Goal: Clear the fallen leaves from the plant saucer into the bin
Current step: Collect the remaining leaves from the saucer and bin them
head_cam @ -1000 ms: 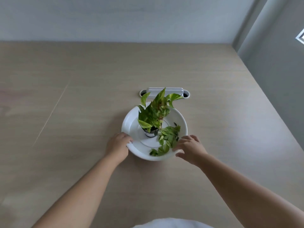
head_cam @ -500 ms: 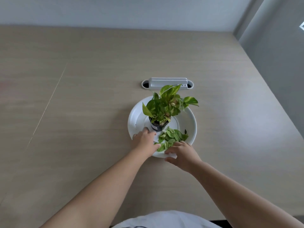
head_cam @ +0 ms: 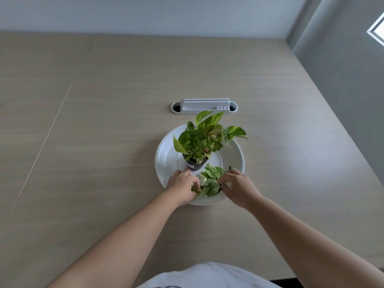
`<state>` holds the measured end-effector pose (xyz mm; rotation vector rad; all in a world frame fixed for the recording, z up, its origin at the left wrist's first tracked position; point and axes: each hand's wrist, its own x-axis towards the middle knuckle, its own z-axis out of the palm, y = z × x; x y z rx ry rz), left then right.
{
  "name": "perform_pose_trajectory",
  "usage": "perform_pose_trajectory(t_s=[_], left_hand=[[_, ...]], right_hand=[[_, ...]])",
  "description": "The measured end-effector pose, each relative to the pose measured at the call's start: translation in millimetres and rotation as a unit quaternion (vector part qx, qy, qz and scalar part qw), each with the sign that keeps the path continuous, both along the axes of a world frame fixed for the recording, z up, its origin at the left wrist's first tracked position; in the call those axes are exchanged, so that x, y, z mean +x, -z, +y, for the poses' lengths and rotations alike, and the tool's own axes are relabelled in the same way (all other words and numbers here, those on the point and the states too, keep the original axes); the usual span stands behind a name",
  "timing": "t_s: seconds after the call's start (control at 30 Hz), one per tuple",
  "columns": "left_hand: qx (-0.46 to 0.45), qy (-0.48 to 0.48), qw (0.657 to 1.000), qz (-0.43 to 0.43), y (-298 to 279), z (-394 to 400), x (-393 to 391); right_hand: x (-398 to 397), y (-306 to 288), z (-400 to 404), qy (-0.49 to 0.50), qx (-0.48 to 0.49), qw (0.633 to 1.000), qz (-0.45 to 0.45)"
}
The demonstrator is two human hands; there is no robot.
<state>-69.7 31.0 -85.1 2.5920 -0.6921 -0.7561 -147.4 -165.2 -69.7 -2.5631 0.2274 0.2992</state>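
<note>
A round white saucer [head_cam: 166,154] sits on the wooden table, with a small potted plant [head_cam: 204,140] standing in its middle. A heap of loose green leaves [head_cam: 212,180] lies in the near part of the saucer. My left hand [head_cam: 182,185] rests on the left side of the heap, its fingers curled onto some leaves. My right hand [head_cam: 239,187] is at the right side of the heap, fingers bent and touching the leaves. Both hands enclose the pile between them. No bin is in view.
A white cable grommet with a slotted cover [head_cam: 204,106] is set in the table [head_cam: 93,132] just behind the saucer. A grey wall runs along the far edge, and the table's right edge slants down toward the floor [head_cam: 342,80].
My left hand left the saucer's rim and came onto the leaves. My right hand moved in from the rim onto the heap. The leaves are bunched closer together.
</note>
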Motion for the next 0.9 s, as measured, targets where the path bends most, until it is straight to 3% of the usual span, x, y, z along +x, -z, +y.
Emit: perform_pose_trajectory(t_s=[0.17, 0.3, 0.53, 0.7, 0.8, 0.9], left_hand=[[0.041, -0.054, 0.997, -0.041, -4.3, -2.3, -2.9], [0.131, -0.074, 0.984, -0.094, 0.1, -8.5, -7.2], [0.135, -0.048, 0.985, -0.092, -4.5, -1.0, 9.2], [0.148, -0.057, 0.984, -0.078, -5.7, -4.0, 8.5], [0.189, -0.044, 0.973, -0.124, 0.2, -9.7, 1.2], [0.198, -0.026, 0.968, -0.15, 2.2, -6.9, 3.7]], right_hand=[[31.9, 0.5, 5.0, -0.025, -0.063, 0.994, 0.086], [47.1, 3.4, 19.0, -0.093, -0.092, 0.98, 0.152], [33.7, 5.7, 21.8, -0.209, -0.083, 0.971, 0.087], [26.3, 4.2, 14.3, -0.122, -0.061, 0.991, 0.009], [26.3, 1.7, 24.7, -0.096, -0.104, 0.988, 0.06], [24.2, 3.0, 38.1, -0.13, -0.13, 0.978, 0.098]])
